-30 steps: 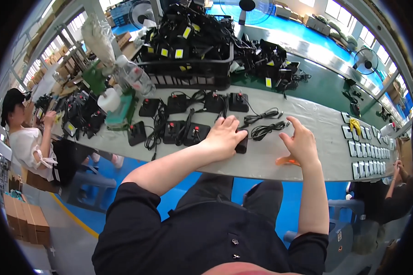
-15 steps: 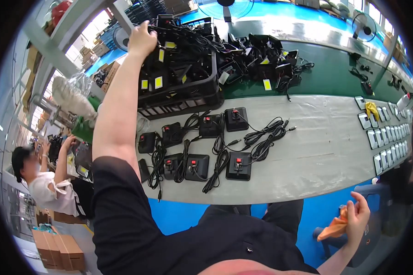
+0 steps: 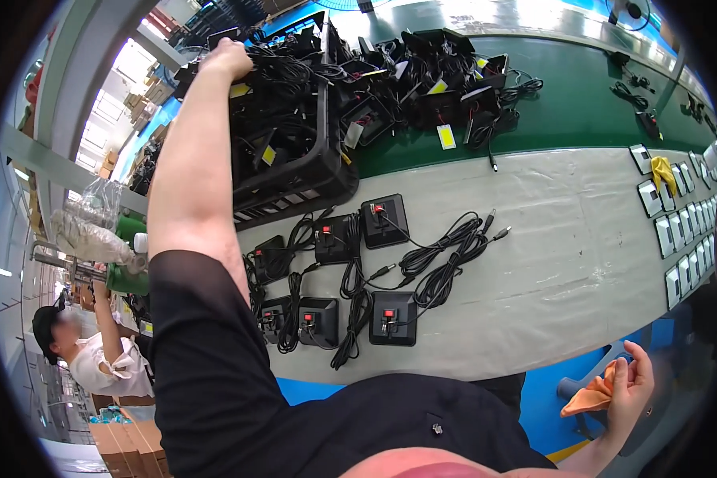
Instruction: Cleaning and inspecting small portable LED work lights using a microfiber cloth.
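Note:
My left hand (image 3: 227,59) reaches over the far left part of a black plastic crate (image 3: 311,171), which is heaped with black cabled units and yellow panels. Its fingers are curled at a black, flat-edged piece; what they grip is largely hidden. Low on the right, away from the table, my right hand (image 3: 634,389) is closed around a crumpled orange cloth (image 3: 593,396). Between my arms, several square black units with red parts (image 3: 393,319) lie on the grey table cover (image 3: 534,263), their coiled black cables (image 3: 458,251) beside them.
More black cabled units (image 3: 446,95) are piled on the green surface beyond the crate. Rows of small pale-faced panels (image 3: 677,231) and a yellow cloth (image 3: 662,174) are at the right end. At left, a metal post (image 3: 103,103) rises and another person (image 3: 107,358) works.
The view has shifted, and the crate and units sit further left in it. My left hand's fingers, more spread before, have curled in at the crate. The orange cloth stays in my right hand.

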A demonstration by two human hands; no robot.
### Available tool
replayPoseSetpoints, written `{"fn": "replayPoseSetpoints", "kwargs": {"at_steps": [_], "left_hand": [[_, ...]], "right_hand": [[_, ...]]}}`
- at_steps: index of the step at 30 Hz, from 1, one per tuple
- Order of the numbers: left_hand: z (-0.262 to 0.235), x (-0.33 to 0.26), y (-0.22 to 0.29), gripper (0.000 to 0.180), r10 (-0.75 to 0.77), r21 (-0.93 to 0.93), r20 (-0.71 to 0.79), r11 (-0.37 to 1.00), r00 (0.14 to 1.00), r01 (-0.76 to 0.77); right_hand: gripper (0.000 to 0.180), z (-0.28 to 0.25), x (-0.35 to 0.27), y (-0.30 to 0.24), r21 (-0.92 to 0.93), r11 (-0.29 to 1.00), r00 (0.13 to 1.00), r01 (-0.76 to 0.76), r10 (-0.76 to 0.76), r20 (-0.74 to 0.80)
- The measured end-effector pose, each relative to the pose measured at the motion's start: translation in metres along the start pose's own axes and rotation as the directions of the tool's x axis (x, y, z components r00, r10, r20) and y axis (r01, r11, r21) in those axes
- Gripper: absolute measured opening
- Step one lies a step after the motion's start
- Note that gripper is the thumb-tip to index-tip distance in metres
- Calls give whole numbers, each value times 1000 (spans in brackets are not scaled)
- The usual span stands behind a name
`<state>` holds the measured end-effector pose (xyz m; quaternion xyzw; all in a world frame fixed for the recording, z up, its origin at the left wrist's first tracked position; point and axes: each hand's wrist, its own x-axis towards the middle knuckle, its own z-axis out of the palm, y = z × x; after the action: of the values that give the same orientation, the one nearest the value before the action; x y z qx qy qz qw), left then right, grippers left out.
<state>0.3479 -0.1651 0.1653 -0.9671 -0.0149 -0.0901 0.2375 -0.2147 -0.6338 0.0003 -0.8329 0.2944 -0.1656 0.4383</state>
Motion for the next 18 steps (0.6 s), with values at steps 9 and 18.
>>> {"fn": "replayPoseSetpoints", "kwargs": {"at_steps": [9,18], "left_hand": [[-28,-36,-65,20,207,-549,-249,774,946,-314],[-96,-153,10,24,123,-587,-408,-794,905,-157]], "right_hand": [[21,-3,-15,-5,118,992,999,48,-46,-18],[20,-13,-54,-14,224,968,990,117,-131,51]]}}
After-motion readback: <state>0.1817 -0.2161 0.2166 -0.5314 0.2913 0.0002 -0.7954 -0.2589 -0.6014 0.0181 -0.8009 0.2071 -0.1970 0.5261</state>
